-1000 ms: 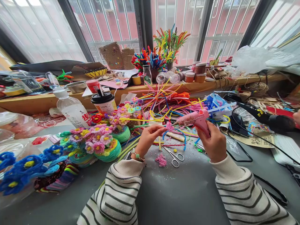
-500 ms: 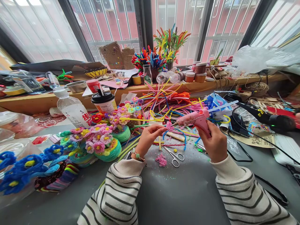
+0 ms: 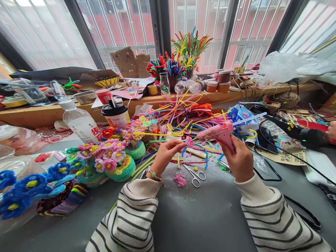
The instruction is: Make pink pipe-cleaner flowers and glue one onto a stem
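Between the fingertips of my left hand (image 3: 168, 154) is a small pink pipe-cleaner flower (image 3: 189, 140), held up above the table. My right hand (image 3: 239, 159) is wrapped round the handle of a pink hot glue gun (image 3: 215, 134). Its nozzle points left and meets or nearly meets the flower; exact contact cannot be made out. On the grey table below lie white-handled scissors (image 3: 196, 177), a fuzzy pink piece (image 3: 180, 179) and a small yellow ball (image 3: 195, 168). A clear glue stick (image 3: 250, 118) sticks out of the gun's back.
Finished pipe-cleaner flowers (image 3: 110, 154) and a water bottle (image 3: 80, 120) crowd the left, beside a lidded cup (image 3: 115, 113). A heap of loose pipe cleaners (image 3: 181, 112) lies ahead. At right are a black cable (image 3: 294, 154) and another person's hand (image 3: 332, 131) at the edge.
Both hands, the flower and the glue gun hold almost the same position. At the far right edge, the other person's hand has shifted slightly.
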`<state>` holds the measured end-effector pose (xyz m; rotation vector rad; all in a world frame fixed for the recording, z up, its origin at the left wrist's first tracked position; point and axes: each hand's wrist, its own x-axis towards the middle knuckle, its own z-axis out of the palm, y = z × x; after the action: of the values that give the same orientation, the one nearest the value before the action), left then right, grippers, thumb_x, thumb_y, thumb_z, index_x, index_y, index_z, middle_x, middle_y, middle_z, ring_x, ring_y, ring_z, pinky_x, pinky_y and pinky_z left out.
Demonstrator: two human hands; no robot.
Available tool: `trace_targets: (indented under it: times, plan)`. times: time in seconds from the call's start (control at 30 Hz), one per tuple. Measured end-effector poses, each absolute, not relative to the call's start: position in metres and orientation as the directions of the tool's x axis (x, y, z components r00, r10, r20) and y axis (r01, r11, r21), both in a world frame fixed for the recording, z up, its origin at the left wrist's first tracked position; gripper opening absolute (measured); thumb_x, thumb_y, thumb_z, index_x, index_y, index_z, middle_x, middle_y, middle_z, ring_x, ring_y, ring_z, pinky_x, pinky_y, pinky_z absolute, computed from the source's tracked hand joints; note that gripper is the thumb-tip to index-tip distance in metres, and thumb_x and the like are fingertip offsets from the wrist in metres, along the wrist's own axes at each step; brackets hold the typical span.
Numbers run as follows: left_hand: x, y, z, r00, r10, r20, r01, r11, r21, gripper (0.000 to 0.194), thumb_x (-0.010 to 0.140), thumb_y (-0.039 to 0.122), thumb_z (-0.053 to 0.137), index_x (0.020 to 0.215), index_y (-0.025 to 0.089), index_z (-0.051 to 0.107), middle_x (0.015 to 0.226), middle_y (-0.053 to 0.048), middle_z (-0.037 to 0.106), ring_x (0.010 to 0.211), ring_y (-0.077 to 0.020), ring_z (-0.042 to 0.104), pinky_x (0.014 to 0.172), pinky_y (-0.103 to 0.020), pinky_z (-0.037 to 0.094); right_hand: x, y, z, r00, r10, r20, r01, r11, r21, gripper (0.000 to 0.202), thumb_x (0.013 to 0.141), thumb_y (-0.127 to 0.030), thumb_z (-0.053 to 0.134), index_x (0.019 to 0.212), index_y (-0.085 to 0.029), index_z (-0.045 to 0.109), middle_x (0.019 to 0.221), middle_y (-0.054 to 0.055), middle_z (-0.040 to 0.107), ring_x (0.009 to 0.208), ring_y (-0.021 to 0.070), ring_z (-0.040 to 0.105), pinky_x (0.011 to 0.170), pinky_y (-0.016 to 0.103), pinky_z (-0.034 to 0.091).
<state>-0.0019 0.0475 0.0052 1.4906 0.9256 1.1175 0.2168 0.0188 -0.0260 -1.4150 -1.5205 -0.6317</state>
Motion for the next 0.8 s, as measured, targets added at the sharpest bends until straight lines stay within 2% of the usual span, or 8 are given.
trace_targets:
  times: [0.43,0.8]
  plan:
    - [-0.0008,0.0457,0.0079,0.282,0.94,0.189,0.022,-0.203,0.979,0.015,0.063,0.029,0.061,0.068,0.015,0.063,0.063,0.001,0.056,0.06,-0.009,0.047,0.06,-0.022,0.038,0.2178,0.0177,-0.028,0.089,0.461,0.883,0.969,0.166,-0.184,0.038,0.076,-0.037,0.047,0.104,-0.011,0.05,0.086,0.013,0.061,0.08,0.0241,0.057,0.064,0.031,0.044]
    - [-0.0007,0.0447,0.0103,0.326,0.928,0.179,0.047,-0.205,0.978,0.017,0.066,0.03,0.058,0.069,0.014,0.063,0.067,0.0,0.057,0.063,-0.0095,0.048,0.062,-0.021,0.04,0.2178,0.0142,-0.0253,0.086,0.41,0.908,0.969,0.178,-0.171,0.038,0.075,-0.036,0.047,0.106,-0.015,0.049,0.076,0.009,0.059,0.067,0.0208,0.055,0.055,0.03,0.043]
